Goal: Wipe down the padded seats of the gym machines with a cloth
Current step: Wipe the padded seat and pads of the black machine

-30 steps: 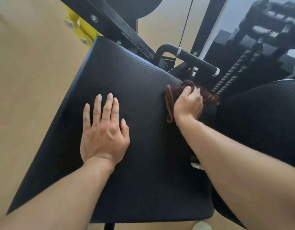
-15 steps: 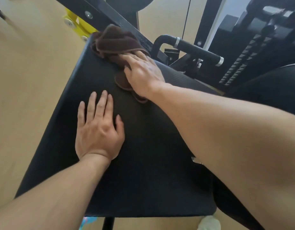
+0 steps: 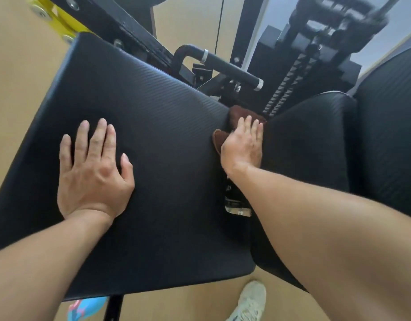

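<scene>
A large black ribbed seat pad point(image 3: 153, 126) fills the middle of the view. My left hand point(image 3: 93, 172) lies flat on its left part, fingers spread, holding nothing. My right hand point(image 3: 243, 144) presses a dark brown cloth point(image 3: 234, 114) against the pad's right edge, in the gap beside a second black pad point(image 3: 311, 140). Most of the cloth is hidden under my palm and fingers.
A black handle with silver rings point(image 3: 225, 66) and the machine's frame point(image 3: 121, 26) stand behind the pad. A toothed adjustment rail point(image 3: 285, 89) rises at the back right. A third ribbed pad point(image 3: 392, 117) is at far right. My white shoe point(image 3: 248, 302) stands on the tan floor.
My right hand has swept the cloth from the pad's far left corner back across to the right edge. The left hand has stayed flat on the pad.
</scene>
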Tool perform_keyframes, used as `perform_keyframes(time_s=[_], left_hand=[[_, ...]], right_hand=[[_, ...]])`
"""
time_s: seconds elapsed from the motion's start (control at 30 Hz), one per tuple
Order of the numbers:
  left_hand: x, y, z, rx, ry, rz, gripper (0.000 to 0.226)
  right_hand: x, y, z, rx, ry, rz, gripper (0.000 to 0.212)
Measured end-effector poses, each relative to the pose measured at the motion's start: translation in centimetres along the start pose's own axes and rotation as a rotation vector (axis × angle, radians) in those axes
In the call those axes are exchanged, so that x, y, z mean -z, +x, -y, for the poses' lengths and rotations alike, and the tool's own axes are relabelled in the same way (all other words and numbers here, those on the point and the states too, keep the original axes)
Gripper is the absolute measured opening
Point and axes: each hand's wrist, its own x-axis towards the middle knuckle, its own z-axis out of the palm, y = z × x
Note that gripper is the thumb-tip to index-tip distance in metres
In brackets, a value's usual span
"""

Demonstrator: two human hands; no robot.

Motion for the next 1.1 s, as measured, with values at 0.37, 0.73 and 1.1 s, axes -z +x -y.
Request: perform_keyframes(time_s=[0.37, 0.73, 1.1], left_hand=[[-0.1, 0.2, 0.1, -0.019, 0.018, -0.014, 0.064], [0.2, 0.4, -0.2, -0.01, 0.021, 0.017, 0.062], [0.4, -0.1, 0.3, -0.052, -0.01, 0.038, 0.063]], right_hand=[[0.5, 6.0, 1.7, -0.124, 0.432, -0.085, 0.038], [0.7, -3.3, 6.1, -0.092, 0.458, -0.162, 0.033], [-3.3, -20.7, 6.4, 0.376, 0.119, 0.013, 0.059]])
